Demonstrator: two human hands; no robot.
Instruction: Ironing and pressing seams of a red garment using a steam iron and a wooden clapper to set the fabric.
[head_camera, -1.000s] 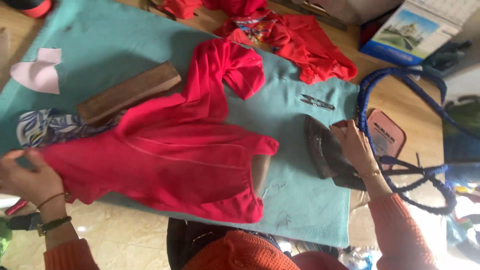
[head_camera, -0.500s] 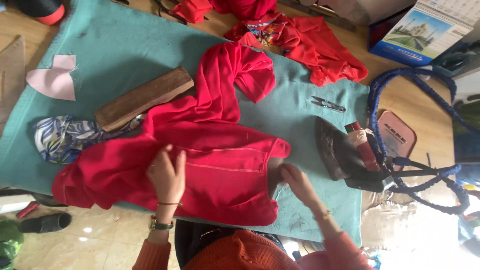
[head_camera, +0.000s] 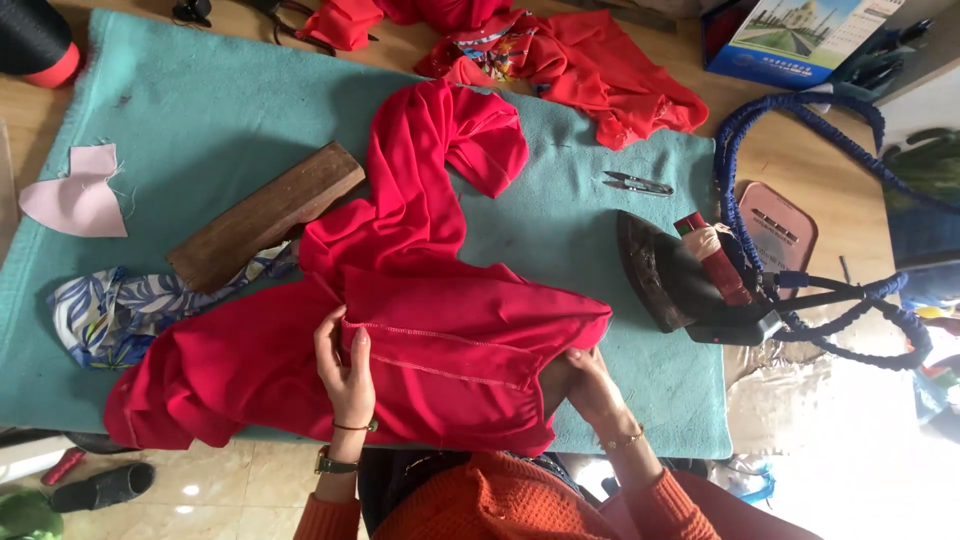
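On the teal pad (head_camera: 200, 110) that covers the wooden table (head_camera: 790, 165), a red garment (head_camera: 440, 330) lies spread in front of me, one long part of it running up and away toward the far side. My left hand (head_camera: 345, 375) rests flat on the cloth beside a stitched seam, fingers loosely open and pressing down. My right hand (head_camera: 590, 385) is at the garment's right edge, fingers curled around the fold of fabric there, gripping it. Just right of that edge, a dark iron (head_camera: 680, 275) lies tipped on its side, its blue braided cord (head_camera: 800, 105) looping over the table. Small thread snips (head_camera: 638, 183) lie on the pad beyond the iron. A wooden block (head_camera: 265, 215) sits to the left of the garment, touching a blue and white leaf-print cloth (head_camera: 110, 310) that is partly tucked under the red fabric. A pink fabric scrap (head_camera: 75, 195) lies near the pad's left edge, and more red cloth (head_camera: 590, 60) is heaped at the far side.
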